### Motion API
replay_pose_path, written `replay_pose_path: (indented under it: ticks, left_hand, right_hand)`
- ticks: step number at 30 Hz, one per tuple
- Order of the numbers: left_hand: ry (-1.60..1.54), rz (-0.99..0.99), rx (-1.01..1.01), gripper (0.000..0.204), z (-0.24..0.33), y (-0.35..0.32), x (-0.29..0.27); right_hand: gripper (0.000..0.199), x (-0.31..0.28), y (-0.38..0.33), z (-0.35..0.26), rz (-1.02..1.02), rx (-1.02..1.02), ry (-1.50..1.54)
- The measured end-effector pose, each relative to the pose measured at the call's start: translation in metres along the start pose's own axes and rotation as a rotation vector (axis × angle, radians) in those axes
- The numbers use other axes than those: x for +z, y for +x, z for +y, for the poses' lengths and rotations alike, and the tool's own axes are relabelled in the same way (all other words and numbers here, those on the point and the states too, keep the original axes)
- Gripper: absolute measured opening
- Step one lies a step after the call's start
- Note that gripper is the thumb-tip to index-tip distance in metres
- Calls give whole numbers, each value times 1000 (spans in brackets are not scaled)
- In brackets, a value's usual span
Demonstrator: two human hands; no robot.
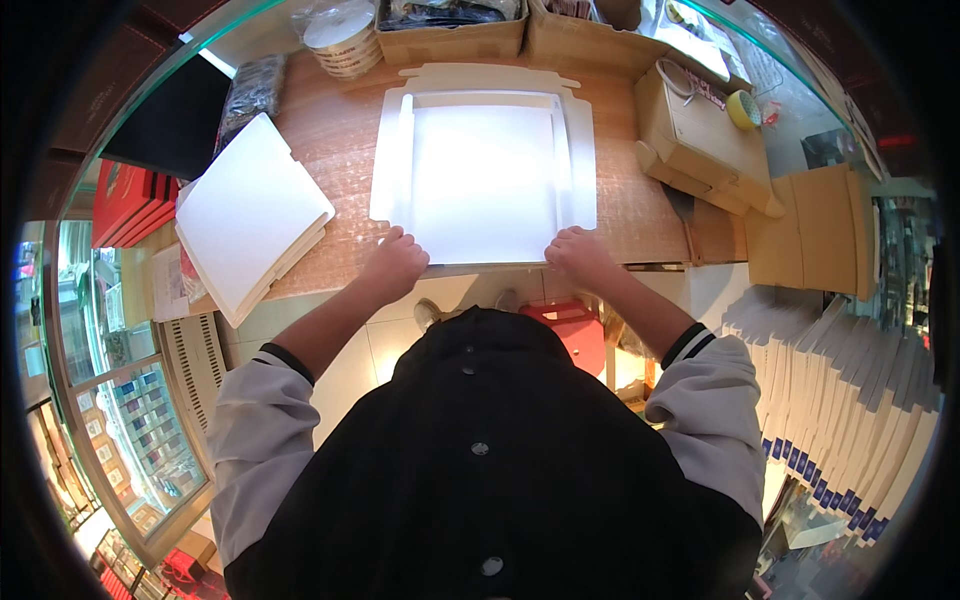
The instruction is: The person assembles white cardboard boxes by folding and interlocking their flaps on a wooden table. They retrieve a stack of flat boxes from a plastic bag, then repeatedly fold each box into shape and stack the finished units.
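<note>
A white cardboard box blank (485,180) lies on the wooden table in front of me. Its inner panel is flat, narrow walls appear raised along its far edge and sides, and wider flaps spread beyond them. My left hand (396,266) is closed at the near left corner, fingers curled over the cardboard. At the near right corner my right hand (583,260) grips in the same way, knuckles up. The fingertips of both hands are partly hidden. Left of the blank, a stack of flat white cardboard sheets (255,215) lies askew near the table's edge.
Open cardboard boxes (455,42) and tape rolls (342,40) line the table's (335,125) far side. A closed brown carton (705,135) with a yellow tape roll (743,109) stands at right. Many white folded sheets (840,400) stand lower right; a red stool (575,335) is below the table.
</note>
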State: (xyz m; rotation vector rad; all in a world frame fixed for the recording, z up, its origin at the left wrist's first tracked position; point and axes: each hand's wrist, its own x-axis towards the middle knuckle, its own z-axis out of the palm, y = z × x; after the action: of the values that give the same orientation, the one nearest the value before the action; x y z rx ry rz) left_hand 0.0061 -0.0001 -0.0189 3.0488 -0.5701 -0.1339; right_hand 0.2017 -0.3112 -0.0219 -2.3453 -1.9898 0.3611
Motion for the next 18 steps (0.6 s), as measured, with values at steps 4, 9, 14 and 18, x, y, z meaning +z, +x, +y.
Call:
replay_pose_path:
  ticks: [4,9,14,18]
  left_hand:
    - [-64,-26,-129,24,9,7,-10]
    - [-162,71,-79,22,63,47,-34]
    - [-51,350,248,21,42,34,-22]
    - [-164,-81,355,28,31,41,-15]
  right_hand:
    - [8,-3,0,-8,193,48,-53]
    - [8,0,35,-62,378,67,388]
    - [7,6,20,-52,320,11,439]
    - [6,1,13,-53,311,-2,436]
